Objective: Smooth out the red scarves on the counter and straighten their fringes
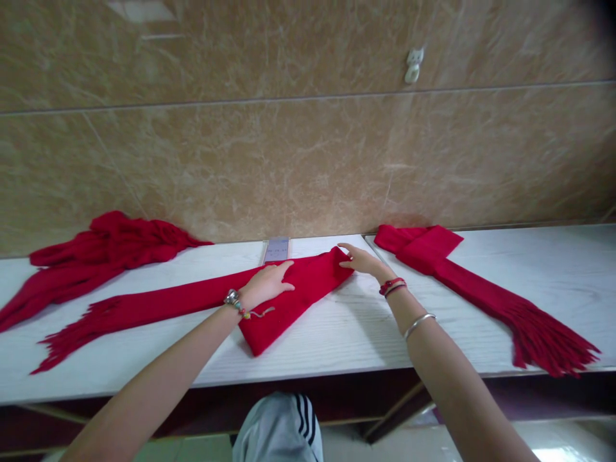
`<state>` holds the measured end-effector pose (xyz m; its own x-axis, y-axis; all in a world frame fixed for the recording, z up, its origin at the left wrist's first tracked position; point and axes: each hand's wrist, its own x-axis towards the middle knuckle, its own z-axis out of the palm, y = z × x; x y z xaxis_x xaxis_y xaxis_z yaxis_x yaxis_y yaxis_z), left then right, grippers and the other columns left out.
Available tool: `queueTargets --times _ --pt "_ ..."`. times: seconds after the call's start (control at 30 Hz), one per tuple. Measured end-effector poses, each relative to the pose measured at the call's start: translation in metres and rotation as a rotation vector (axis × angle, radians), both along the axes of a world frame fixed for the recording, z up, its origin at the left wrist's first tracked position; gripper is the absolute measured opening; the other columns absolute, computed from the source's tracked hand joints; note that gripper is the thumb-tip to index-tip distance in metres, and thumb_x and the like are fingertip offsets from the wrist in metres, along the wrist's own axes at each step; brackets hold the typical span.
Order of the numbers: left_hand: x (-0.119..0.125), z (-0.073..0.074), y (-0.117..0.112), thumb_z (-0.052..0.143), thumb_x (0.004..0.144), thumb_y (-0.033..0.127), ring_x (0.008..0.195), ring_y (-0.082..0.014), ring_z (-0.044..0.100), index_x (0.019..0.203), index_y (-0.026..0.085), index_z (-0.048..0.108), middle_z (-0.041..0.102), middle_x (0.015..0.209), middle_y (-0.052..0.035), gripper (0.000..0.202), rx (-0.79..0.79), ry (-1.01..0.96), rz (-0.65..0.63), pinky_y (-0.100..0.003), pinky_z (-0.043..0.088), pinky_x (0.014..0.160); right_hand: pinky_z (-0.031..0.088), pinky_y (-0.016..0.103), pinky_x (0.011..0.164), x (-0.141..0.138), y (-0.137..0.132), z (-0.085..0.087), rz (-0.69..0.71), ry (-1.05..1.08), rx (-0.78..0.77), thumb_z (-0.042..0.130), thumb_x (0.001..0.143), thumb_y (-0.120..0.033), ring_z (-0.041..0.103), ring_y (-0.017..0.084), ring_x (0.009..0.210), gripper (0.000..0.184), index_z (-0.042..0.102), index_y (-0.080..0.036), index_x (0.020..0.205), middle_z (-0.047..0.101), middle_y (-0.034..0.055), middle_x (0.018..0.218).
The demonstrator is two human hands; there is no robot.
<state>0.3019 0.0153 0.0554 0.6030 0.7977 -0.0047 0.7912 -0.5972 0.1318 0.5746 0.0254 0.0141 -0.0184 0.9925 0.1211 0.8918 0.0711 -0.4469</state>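
A red scarf [308, 282] lies on the white tabletop, its folded part in the middle and its fringed end stretching to the left. My left hand [267, 285] rests flat on the folded part with fingers apart. At the fold's right corner my right hand [359, 260] touches the cloth, thumb and forefinger spread. Further right is a second red scarf [447, 266], folded across itself at the top, its fringe towards the front edge. A crumpled heap of red cloth [115, 247] sits at the back left.
A phone [276, 249] lies behind the middle scarf, by the marbled tile wall [269, 167]. On the wall is a small white cat-shaped hook [414, 65]. The white table [366, 346] has a seam at right of centre. My knee [279, 427] is below its front edge.
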Motion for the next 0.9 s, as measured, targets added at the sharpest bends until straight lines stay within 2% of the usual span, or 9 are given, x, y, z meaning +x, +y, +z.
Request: queueTargets --times 0.07,0.13,0.23,0.3,0.4,0.47,0.57,0.67,0.9 --pt "-0.002 0.001 -0.003 0.059 0.078 0.025 0.103 -0.0247 0.055 0.136 0.017 0.03 0.056 0.116 -0.0141 0.065 0.118 0.05 0.021 -0.032 0.041 0.084 0.047 0.027 0.075 0.004 0.002 -0.004 0.001 -0.05 0.013 0.059 0.077 -0.02 0.061 0.018 0.085 0.058 0.038 -0.015 0.13 0.065 0.0103 0.101" --pt "-0.002 -0.006 -0.012 0.055 0.081 0.025 0.115 -0.0269 0.046 0.136 0.019 0.031 0.045 0.129 -0.0163 0.061 0.205 0.089 -0.022 -0.036 0.037 0.09 0.046 0.029 0.079 0.005 0.005 -0.008 -0.026 -0.112 0.064 0.06 0.077 -0.021 0.061 0.019 0.087 0.057 0.04 -0.014 0.13 0.063 0.0124 0.103" --pt "-0.003 -0.028 -0.032 0.044 0.087 0.039 0.131 -0.0271 0.023 0.135 0.021 0.033 0.027 0.143 -0.013 0.052 0.182 0.089 -0.215 -0.042 0.026 0.101 0.045 0.031 0.085 -0.004 0.007 -0.011 -0.047 -0.189 0.189 0.058 0.076 -0.014 0.059 0.021 0.093 0.051 0.046 -0.009 0.126 0.057 0.0182 0.112" --pt "-0.004 -0.041 -0.041 0.036 0.09 0.043 0.134 -0.0248 0.017 0.135 0.021 0.032 0.025 0.145 -0.0101 0.051 0.154 0.08 -0.288 -0.042 0.021 0.104 0.043 0.032 0.09 -0.013 0.004 -0.01 0.039 -0.245 0.3 0.051 0.079 -0.008 0.055 0.022 0.102 0.04 0.053 -0.009 0.119 0.053 0.0193 0.117" --pt "-0.006 -0.048 -0.048 0.033 0.092 0.034 0.132 -0.0227 0.021 0.134 0.019 0.033 0.032 0.142 -0.0089 0.045 0.244 0.062 -0.284 -0.041 0.022 0.104 0.042 0.034 0.095 -0.03 -0.01 -0.006 0.357 -0.275 0.445 0.042 0.084 -0.009 0.05 0.02 0.11 0.032 0.059 -0.012 0.111 0.054 0.0156 0.119" --pt "-0.005 -0.045 -0.05 0.038 0.091 0.029 0.127 -0.024 0.033 0.128 0.017 0.043 0.043 0.134 -0.0108 0.039 0.334 0.077 -0.245 -0.04 0.029 0.1 0.044 0.033 0.094 -0.039 -0.023 -0.005 0.565 -0.244 0.49 0.043 0.086 -0.016 0.051 0.018 0.11 0.029 0.059 -0.014 0.111 0.057 0.0126 0.117" --pt "-0.002 -0.041 -0.052 0.043 0.088 0.022 0.105 -0.0235 0.053 0.109 0.015 0.056 0.057 0.11 -0.012 0.026 0.418 0.138 -0.179 -0.037 0.043 0.086 0.046 0.033 0.092 -0.048 -0.037 -0.006 0.75 -0.259 0.496 0.046 0.086 -0.022 0.053 0.018 0.108 0.028 0.06 -0.016 0.109 0.061 0.0099 0.113" --pt "-0.003 -0.041 -0.052 0.043 0.086 0.016 0.092 -0.0215 0.057 0.102 0.016 0.058 0.059 0.097 -0.0106 0.022 0.437 0.174 -0.195 -0.032 0.048 0.074 0.046 0.034 0.094 -0.049 -0.039 -0.009 0.837 -0.346 0.49 0.044 0.087 -0.019 0.054 0.019 0.108 0.028 0.061 -0.014 0.109 0.063 0.0094 0.111" --pt "-0.017 -0.04 -0.047 0.043 0.085 0.013 0.085 -0.019 0.057 0.109 0.02 0.055 0.058 0.101 -0.0084 0.028 0.344 0.158 -0.25 -0.028 0.048 0.067 0.044 0.035 0.097 -0.043 -0.039 -0.008 0.84 -0.381 0.45 0.038 0.089 -0.011 0.051 0.019 0.113 0.034 0.054 -0.013 0.119 0.059 0.0109 0.117"
